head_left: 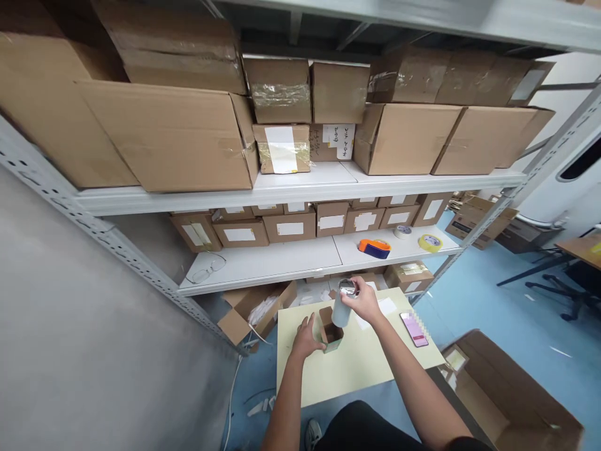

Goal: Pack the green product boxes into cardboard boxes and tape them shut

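Note:
My right hand (364,302) grips a pale grey-blue cylindrical bottle (341,313) near its metallic-looking top, fingers and thumb pinched round it. The bottle is tilted, its lower end above or just at the mouth of a small open box (333,346); I cannot tell if it is inside. That box has a brown inside and a greenish outside, with one flap raised at the back. My left hand (306,338) holds the box from the left, thumb along its near side. Both hands are over the pale yellow board (323,382).
A phone (414,330) lies at the board's right, with white paper (387,306) behind my right hand. Shelving (300,195) stands ahead with cartons, glasses (206,270) and tape rolls (430,242). Open cartons flank the board, a large one (521,382) at right and another (237,322) at left.

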Action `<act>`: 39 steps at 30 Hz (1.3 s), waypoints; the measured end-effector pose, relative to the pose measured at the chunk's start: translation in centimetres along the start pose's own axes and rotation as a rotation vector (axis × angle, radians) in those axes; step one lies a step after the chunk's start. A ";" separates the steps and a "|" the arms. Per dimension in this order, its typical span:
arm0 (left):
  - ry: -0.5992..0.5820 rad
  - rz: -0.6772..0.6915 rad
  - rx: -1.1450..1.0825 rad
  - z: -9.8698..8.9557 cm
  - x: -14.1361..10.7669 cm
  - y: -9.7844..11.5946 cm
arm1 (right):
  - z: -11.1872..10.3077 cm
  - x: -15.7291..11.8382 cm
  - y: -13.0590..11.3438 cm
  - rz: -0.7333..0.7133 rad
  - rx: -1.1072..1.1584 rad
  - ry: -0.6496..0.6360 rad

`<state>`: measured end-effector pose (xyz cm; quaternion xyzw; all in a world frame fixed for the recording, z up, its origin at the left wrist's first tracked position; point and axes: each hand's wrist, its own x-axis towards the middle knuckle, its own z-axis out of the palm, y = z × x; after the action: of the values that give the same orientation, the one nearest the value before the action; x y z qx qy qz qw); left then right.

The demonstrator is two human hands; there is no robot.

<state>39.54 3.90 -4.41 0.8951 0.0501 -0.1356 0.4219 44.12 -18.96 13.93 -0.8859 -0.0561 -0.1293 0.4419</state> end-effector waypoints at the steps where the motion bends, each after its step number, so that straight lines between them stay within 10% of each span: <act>1: 0.055 0.049 -0.017 -1.2 -0.8 1.4 | -0.2 0.3 0.0 -0.006 -0.002 -0.005; 7: 0.247 0.363 -0.307 -3.7 -3.8 12.9 | 0.0 1.3 -0.9 -0.028 0.084 -0.086; 12: 0.602 0.307 -0.150 -3.0 -4.5 18.8 | -1.0 1.0 0.6 -0.050 0.483 -0.223; 19: 0.379 0.280 -0.688 -3.3 -4.0 20.8 | -3.6 -1.1 5.4 0.027 0.956 -0.763; 27: 0.304 0.237 -0.841 -2.2 -1.8 23.3 | -3.0 -2.7 7.1 0.096 0.809 -0.370; 39: 0.410 0.223 -0.780 0.2 -2.3 25.3 | -5.3 -3.5 8.6 0.049 0.709 -0.343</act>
<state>42.43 -12.36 14.87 0.6777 0.0832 0.1195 0.7208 41.65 -28.32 9.47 -0.6883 -0.1491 0.0588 0.7075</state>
